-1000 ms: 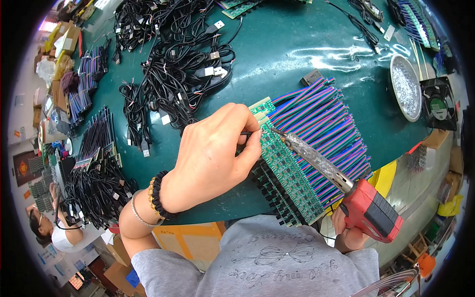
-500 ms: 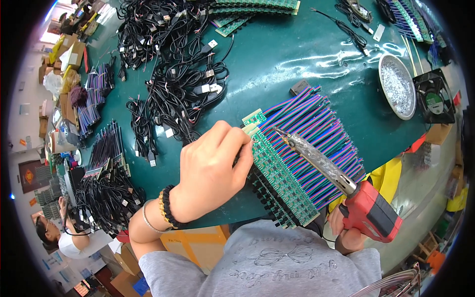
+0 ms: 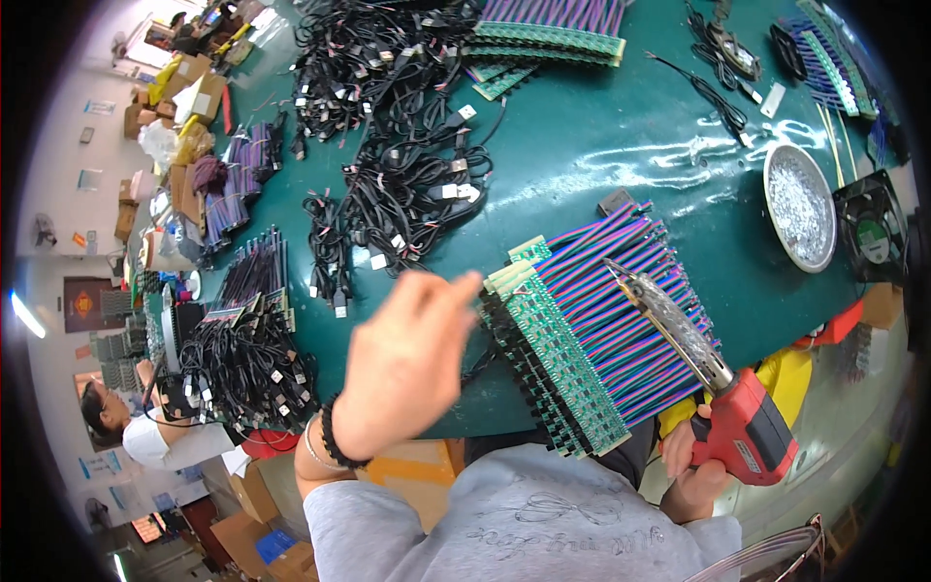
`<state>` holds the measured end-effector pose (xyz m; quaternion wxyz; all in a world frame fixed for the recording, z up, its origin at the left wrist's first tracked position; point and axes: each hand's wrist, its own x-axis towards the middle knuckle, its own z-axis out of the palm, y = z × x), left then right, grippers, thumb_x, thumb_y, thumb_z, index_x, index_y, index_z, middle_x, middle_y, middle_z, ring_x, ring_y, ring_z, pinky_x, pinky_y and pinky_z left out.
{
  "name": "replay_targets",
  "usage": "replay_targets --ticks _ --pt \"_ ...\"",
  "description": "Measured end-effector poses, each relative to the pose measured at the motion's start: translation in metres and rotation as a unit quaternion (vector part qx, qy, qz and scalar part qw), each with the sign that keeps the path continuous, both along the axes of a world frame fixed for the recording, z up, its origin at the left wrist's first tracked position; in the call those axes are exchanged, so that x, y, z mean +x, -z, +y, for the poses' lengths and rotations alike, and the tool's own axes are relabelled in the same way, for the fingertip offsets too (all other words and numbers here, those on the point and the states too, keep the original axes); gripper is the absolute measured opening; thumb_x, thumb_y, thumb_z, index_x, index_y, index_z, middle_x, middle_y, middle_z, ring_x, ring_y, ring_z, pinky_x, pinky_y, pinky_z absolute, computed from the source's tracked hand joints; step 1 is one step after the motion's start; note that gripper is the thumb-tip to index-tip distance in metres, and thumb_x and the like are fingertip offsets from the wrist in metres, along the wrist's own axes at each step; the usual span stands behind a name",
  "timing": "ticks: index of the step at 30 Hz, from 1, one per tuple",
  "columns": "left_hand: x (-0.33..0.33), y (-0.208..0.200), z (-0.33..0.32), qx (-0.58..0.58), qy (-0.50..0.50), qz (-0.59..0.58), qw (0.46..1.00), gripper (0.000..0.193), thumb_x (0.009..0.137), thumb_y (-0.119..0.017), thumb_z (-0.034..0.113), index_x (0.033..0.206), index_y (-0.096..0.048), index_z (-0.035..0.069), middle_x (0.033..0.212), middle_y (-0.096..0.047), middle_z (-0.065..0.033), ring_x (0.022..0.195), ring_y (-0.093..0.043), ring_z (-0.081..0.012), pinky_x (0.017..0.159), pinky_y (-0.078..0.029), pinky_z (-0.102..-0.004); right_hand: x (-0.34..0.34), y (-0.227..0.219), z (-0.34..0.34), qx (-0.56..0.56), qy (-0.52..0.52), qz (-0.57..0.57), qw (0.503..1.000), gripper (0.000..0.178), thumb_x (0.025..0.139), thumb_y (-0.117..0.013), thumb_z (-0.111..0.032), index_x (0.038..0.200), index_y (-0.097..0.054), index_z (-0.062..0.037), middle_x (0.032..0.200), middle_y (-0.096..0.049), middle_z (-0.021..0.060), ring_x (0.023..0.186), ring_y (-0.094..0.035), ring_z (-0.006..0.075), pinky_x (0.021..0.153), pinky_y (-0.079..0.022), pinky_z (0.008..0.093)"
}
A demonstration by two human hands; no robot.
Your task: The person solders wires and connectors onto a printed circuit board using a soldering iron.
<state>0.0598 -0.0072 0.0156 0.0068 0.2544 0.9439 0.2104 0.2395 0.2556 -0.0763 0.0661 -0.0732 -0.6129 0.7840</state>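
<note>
Over bench (image 3: 562, 145), left hand (image 3: 407, 359) leaves circuit boards (image 3: 572, 369), hold unclear; right hand (image 3: 693, 485) grips soldering iron (image 3: 742, 427), tip retreating; work seemingly paused.

The red, pistol-shaped soldering iron (image 3: 720, 379) has a dark panel (image 3: 771, 424); rectangular circuit boards (image 3: 567, 359) are green; slender wires (image 3: 628, 335) show blue-pink stripes.
</note>
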Motion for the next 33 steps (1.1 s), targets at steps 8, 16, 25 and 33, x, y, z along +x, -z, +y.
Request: replay_targets --ticks 8,16,25,33 --pt "-0.059 0.022 -0.034 -0.030 -0.045 0.170 0.984 0.017 0.080 -0.063 -0.005 0.094 -0.066 0.004 0.094 -0.059 -0.0112 0.087 -0.060 -0.0301 0.073 -0.049 -0.0382 0.002 -0.015 0.000 0.000 0.066 -0.045 0.997 0.072 0.082 -0.056 -0.073 0.082 -0.054 -0.0014 0.054 -0.052 0.0012 0.048 -0.054 0.0165 0.053 -0.046 0.0312" --pt "-0.068 0.015 -0.042 -0.001 0.125 0.218 0.968 0.015 0.076 -0.067 -0.008 0.089 -0.066 0.000 0.092 -0.066 -0.0132 0.085 -0.065 -0.0298 0.089 -0.052 -0.0454 -0.002 -0.010 -0.009 -0.001 0.070 0.022 0.997 0.083 0.089 -0.057 -0.063 0.128 -0.040 0.0086 0.051 -0.041 -0.0012 0.041 -0.042 0.0112 0.044 -0.037 0.0254" --pt "-0.047 0.013 -0.010 0.134 0.155 0.004 0.979 0.016 0.072 -0.075 -0.002 0.085 -0.067 0.003 0.073 -0.061 -0.0077 0.068 -0.061 -0.0256 0.059 -0.048 -0.0351 0.001 -0.014 -0.010 0.028 0.053 -0.008 0.998 0.086 0.087 -0.056 -0.067 0.131 -0.041 0.0053 0.051 -0.039 -0.0034 0.041 -0.041 0.0103 0.044 -0.038 0.0258" --pt "-0.086 0.006 0.008 0.142 0.295 -0.245 0.913 0.012 0.074 -0.075 0.000 0.082 -0.069 0.005 0.081 -0.056 -0.0055 0.076 -0.057 -0.0205 0.068 -0.047 -0.0312 0.008 -0.006 -0.009 0.016 0.058 -0.006 0.998 0.088 0.086 -0.053 -0.071 0.131 -0.041 0.0025 0.050 -0.039 -0.0045 0.042 -0.041 0.0092 0.046 -0.038 0.0249"
